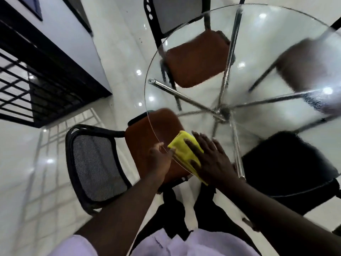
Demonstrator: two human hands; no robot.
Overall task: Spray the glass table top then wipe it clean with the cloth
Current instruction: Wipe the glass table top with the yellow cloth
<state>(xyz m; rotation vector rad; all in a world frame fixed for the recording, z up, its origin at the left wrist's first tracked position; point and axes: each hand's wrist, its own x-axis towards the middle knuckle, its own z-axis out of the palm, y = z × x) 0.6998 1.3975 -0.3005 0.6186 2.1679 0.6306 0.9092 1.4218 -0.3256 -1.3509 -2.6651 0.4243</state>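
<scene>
The yellow cloth [180, 153] lies at the near-left rim of the glass table top [267, 43]. The right hand [212, 159] presses it flat, fingers straight and spread; the left hand [159, 157], just off the rim, has loosely open fingers touching the cloth's left corner

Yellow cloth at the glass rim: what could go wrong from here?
1. The yellow cloth straddles the rim of the glass table top, pressed by the flat right hand, not gripped; it may slip onto the orange chair seat below.
2. The left hand sits at the bare glass edge; a fast stroke could catch its fingers.
3. Far right, spray droplets look unwiped and may dry to streaks.
</scene>
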